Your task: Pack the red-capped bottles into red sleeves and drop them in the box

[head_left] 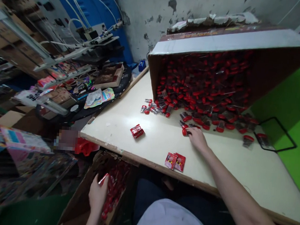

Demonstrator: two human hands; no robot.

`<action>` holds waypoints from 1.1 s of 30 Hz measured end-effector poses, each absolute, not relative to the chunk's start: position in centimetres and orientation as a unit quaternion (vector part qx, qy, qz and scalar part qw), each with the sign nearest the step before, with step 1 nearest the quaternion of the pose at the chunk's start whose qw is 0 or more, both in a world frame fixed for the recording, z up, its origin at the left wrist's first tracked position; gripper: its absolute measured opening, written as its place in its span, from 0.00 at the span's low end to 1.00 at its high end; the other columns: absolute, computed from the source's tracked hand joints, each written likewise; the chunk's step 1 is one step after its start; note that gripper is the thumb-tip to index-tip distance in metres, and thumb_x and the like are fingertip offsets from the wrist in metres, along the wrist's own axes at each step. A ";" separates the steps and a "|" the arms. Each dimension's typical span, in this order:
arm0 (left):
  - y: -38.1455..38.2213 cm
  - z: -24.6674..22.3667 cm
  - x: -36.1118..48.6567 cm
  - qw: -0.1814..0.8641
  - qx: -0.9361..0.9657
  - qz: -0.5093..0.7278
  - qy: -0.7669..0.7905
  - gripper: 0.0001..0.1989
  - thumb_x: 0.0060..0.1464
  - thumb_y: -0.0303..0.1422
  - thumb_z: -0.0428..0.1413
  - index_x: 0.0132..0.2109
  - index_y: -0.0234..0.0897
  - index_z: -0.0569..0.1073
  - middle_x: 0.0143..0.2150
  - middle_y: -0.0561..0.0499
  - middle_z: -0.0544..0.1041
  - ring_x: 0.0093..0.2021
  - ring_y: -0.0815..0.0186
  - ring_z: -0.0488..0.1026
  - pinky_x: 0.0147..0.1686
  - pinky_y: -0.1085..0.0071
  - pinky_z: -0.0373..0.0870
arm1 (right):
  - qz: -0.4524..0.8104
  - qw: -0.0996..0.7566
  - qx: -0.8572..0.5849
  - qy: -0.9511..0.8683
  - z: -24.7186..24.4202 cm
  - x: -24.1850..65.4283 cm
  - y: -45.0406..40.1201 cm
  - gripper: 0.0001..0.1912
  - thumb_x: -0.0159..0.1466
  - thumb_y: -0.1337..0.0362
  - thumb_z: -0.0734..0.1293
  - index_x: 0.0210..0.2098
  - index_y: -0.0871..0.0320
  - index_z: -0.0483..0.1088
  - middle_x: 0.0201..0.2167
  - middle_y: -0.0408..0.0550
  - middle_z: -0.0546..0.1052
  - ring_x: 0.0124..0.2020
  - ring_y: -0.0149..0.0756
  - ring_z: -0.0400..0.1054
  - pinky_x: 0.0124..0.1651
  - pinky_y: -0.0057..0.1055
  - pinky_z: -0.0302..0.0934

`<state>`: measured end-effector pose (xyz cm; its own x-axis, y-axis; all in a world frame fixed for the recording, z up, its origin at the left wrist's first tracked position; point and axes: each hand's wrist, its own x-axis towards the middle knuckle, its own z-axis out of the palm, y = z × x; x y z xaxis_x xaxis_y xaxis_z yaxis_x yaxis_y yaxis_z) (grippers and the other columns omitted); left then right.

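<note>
My right hand (198,139) reaches over the table with its fingertips closed on a small red-capped container (184,132). More such containers, clear-sided with dark contents, lie just behind it. Low on the left, my left hand (98,193) is closed around a small shiny red-capped container (104,179), partly hidden by the fingers. That hand is above an open cardboard box (82,197) below the table edge, where many red pieces (115,182) lie. Two flat red packets (171,161) overlap near the front edge. A small stack of red packets (137,131) sits further left.
A large carton (153,71) lies on its side at the back, spilling red-capped containers onto the table (120,124). A black wire frame (295,146) stands at the right by a green surface (299,112). A machine with a round black platform (126,81) is at the left.
</note>
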<state>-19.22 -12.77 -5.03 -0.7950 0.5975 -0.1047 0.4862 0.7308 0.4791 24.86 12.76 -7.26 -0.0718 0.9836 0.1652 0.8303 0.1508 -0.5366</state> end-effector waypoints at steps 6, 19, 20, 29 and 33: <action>-5.1 -4.5 -5.7 0.328 0.454 0.358 0.747 0.13 0.49 0.41 0.53 0.37 0.37 0.74 0.36 0.45 0.77 0.38 0.60 0.72 0.41 0.68 0.64 | 0.143 0.202 -0.605 -0.757 -8.3 24.7 12.6 0.19 0.57 0.72 0.61 0.48 0.60 0.71 0.44 0.58 0.72 0.47 0.49 0.60 0.50 0.41 0.55; -0.6 -5.6 5.0 0.259 0.596 0.102 0.753 0.03 0.49 0.32 0.56 0.31 0.38 0.71 0.37 0.44 0.72 0.42 0.57 0.67 0.40 0.64 0.57 | 0.291 0.339 -0.633 -0.632 -8.1 24.1 -0.6 0.17 0.61 0.55 0.61 0.44 0.57 0.70 0.41 0.50 0.76 0.38 0.40 0.70 0.43 0.36 0.64; -0.7 -5.9 4.9 0.263 0.594 0.117 0.751 0.02 0.49 0.31 0.55 0.32 0.38 0.71 0.35 0.45 0.73 0.40 0.58 0.67 0.40 0.64 0.57 | 0.324 0.349 -0.632 -0.611 -8.2 23.5 -1.4 0.18 0.61 0.54 0.62 0.44 0.58 0.70 0.39 0.50 0.76 0.37 0.40 0.71 0.42 0.36 0.65; 0.0 -8.1 2.8 0.464 0.411 0.322 0.716 0.13 0.39 0.29 0.61 0.37 0.35 0.73 0.22 0.55 0.69 0.24 0.69 0.65 0.28 0.73 0.59 | 0.421 0.366 -0.621 -0.550 -7.8 20.5 -2.4 0.17 0.57 0.54 0.64 0.40 0.57 0.72 0.33 0.48 0.78 0.33 0.40 0.72 0.38 0.35 0.67; 0.2 -8.2 2.6 0.471 0.428 0.315 0.704 0.10 0.42 0.37 0.59 0.24 0.34 0.72 0.20 0.53 0.69 0.22 0.70 0.63 0.24 0.73 0.56 | 0.416 0.375 -0.623 -0.545 -7.1 20.7 -2.2 0.17 0.57 0.54 0.65 0.40 0.57 0.72 0.34 0.49 0.78 0.33 0.40 0.73 0.38 0.35 0.67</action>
